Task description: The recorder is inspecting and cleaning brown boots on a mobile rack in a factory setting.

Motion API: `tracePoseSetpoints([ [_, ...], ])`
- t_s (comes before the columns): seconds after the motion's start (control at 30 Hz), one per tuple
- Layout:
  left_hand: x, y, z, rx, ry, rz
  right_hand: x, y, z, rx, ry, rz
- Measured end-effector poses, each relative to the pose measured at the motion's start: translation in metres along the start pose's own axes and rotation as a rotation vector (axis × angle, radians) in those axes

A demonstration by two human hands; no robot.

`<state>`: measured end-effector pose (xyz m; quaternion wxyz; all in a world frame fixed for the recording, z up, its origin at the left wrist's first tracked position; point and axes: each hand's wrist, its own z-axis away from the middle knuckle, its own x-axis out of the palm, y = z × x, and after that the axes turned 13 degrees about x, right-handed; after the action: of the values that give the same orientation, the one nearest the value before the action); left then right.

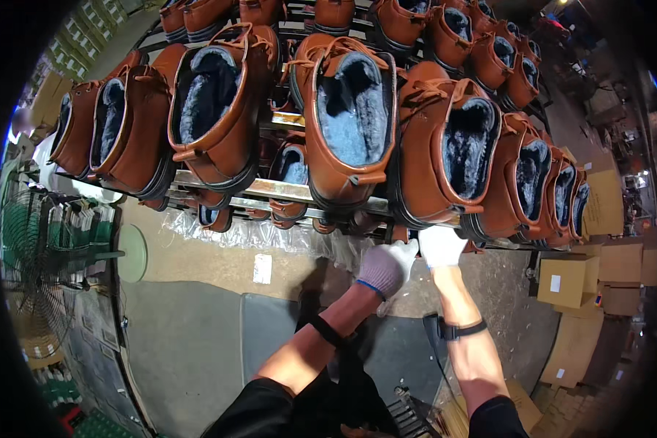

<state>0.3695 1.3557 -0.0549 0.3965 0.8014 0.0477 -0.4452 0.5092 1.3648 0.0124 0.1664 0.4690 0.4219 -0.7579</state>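
Observation:
Brown leather shoes with grey-blue fleece linings stand in rows on a metal rack (285, 191). My right hand (442, 247), in a white glove, is up under the heel of a brown shoe (431, 171) right of centre. Its fingers are hidden there. Just left of it, my left hand (385, 270) wears a pale knit glove with a blue cuff edge. Its fingers look curled, and whatever they hold, if anything, is hidden. The nearest shoe (347, 179) above it sits on the top shelf. Smaller-looking shoes (288, 210) show on the tier below.
Clear plastic sheeting (270, 237) hangs under the rack. At left are a fan (40, 255), a round green stool-like disc (132, 253) and green-edged stacks. Cardboard boxes (568, 281) stand at right. A dark mat (277, 336) covers the floor by my legs.

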Motion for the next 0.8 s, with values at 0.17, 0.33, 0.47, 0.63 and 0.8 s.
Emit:
tracePoseSetpoints([
  [0.17,0.018,-0.003,0.009,0.045,-0.046,-0.045,0.008,0.024,0.001,-0.440,0.091,0.547],
  [0.33,0.002,-0.015,-0.003,0.071,0.172,-0.025,-0.028,-0.005,0.009,-0.362,-0.121,0.408],
  [0.47,-0.033,0.011,-0.004,0.057,0.206,0.857,-0.049,0.008,0.101,-0.639,0.146,-0.143],
  [0.63,-0.028,0.023,0.103,-0.278,-0.177,0.802,-0.096,0.028,0.115,-0.218,-0.287,-0.379],
  [0.8,-0.050,-0.006,0.140,0.164,0.188,0.198,-0.113,0.088,0.110,-0.693,-0.268,0.208],
])
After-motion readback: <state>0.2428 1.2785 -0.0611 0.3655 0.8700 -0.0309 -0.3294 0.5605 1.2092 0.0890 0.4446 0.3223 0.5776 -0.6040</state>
